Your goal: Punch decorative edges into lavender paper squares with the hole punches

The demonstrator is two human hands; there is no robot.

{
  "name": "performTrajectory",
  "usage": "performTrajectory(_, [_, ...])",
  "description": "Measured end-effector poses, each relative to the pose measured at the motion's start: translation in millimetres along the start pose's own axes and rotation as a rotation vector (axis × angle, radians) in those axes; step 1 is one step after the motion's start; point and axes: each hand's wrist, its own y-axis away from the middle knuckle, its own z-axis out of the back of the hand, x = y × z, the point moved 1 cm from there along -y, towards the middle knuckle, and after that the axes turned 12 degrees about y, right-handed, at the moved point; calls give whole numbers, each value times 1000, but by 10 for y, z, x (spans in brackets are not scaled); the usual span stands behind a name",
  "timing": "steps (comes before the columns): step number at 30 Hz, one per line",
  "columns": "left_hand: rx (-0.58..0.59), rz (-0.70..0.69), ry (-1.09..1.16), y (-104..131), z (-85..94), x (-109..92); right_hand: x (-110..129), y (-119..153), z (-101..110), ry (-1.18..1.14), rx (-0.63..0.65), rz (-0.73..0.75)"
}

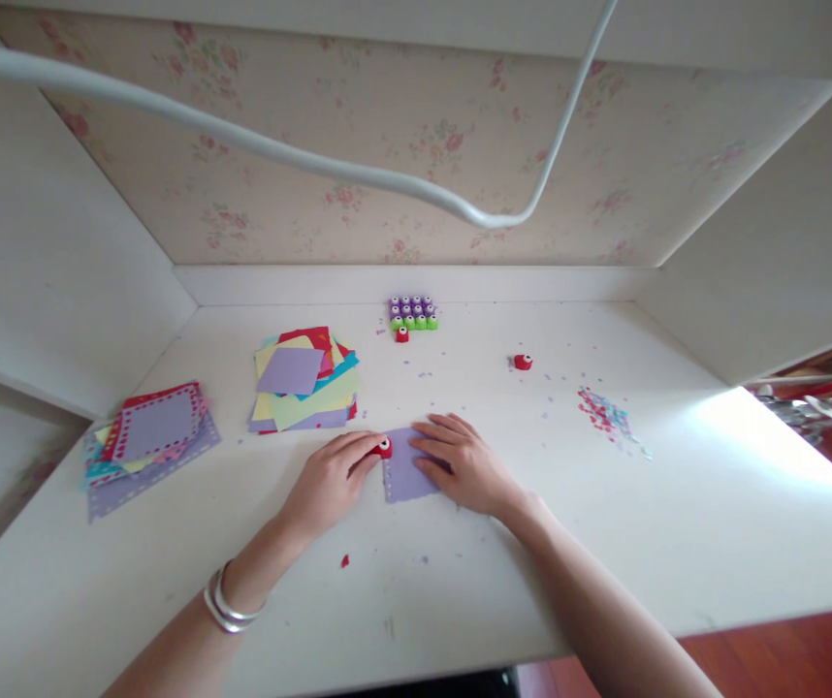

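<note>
My left hand (336,477) pinches a small red craft punch (385,447) with a white and black top, at the upper left corner of a purple paper sheet (410,480). Small punched holes run down the sheet's left edge. Across the right part of the paper my right hand (462,460) lies flat, its fingers spread and pressing on it. Whether the punch is pressed down cannot be seen.
Coloured paper sheets (306,388) are piled at back left, with punched sheets (158,427) farther left. Several purple and green punches (413,312) stand at the back beside a red punch (402,335). Another red punch (524,362) and confetti (609,417) lie right. A white cable (300,160) hangs overhead.
</note>
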Motion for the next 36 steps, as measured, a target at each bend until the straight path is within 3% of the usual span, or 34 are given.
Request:
performTrajectory(4, [-8, 40, 1, 25, 71, 32, -7, 3, -19, -19, -9, -19])
performTrajectory(11, [18, 57, 5, 35, 76, 58, -31, -5, -18, -129, -25, -185])
performTrajectory(19, [-9, 73, 30, 48, 61, 81, -99, -31, 11, -500, -126, -449])
performTrajectory(25, [-17, 68, 72, 33, 64, 31, -68, -58, -6, -822, -56, -724])
performTrajectory(36, [-3, 25, 91, 45, -10, -24, -75, -80, -88, -688, -119, -697])
